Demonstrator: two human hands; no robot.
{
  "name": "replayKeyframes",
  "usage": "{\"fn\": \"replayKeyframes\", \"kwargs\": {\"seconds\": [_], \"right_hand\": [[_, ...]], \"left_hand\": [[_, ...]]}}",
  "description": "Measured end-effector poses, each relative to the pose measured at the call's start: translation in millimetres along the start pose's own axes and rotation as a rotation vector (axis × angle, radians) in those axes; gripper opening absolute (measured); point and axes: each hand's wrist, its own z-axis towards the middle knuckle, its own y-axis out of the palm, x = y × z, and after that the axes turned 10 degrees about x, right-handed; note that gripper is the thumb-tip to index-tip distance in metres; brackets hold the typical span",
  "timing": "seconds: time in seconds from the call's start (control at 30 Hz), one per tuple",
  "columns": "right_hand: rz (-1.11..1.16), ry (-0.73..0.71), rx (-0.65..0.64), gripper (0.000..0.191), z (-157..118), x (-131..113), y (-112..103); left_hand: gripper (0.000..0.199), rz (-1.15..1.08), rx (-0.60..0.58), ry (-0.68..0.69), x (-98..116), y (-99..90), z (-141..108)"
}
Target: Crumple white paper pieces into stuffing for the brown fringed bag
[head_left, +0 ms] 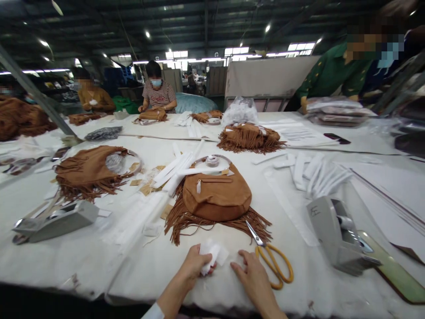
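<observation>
My left hand [195,265] is closed around some crumpled white tissue paper [214,257], near the table's front edge. To its right my right hand [250,272] holds nothing, its fingers apart and curved toward the paper. Just beyond both hands a brown fringed bag [217,195] lies flat, with a zipper on its upper face and its strap curving behind. Beside my right hand rest scissors with yellow handles [275,266], their blades reaching onto the bag's fringe.
Grey tape dispensers stand at left [63,219] and right [338,235], the right one beside a green phone [392,270]. White paper strips [312,173] and more fringed bags [93,170] lie around. Across the table, co-workers handle bags; a person in green [335,75] leans over plastic-wrapped stacks [335,110].
</observation>
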Motion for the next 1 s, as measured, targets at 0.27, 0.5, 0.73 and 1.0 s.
{"fn": "replayKeyframes", "kwargs": {"seconds": [0.27,0.5,0.73,1.0], "right_hand": [[-0.179,-0.079,-0.148,0.016,0,-14,5],[-0.058,-0.078,-0.127,0.022,1,0,5],[-0.029,-0.096,-0.122,0.017,8,-6,0],[0.279,0.115,-0.439,0.019,-21,-52,29]], "left_hand": [[0.026,-0.166,0.132,-0.055,1,-21.8,7],[0.028,-0.195,0.238,-0.053,-3,-51.5,0],[0.037,-0.202,0.219,0.003,-24,-74.0,-13],[0.043,-0.27,0.177,-0.026,-29,-67.1,-19]]}}
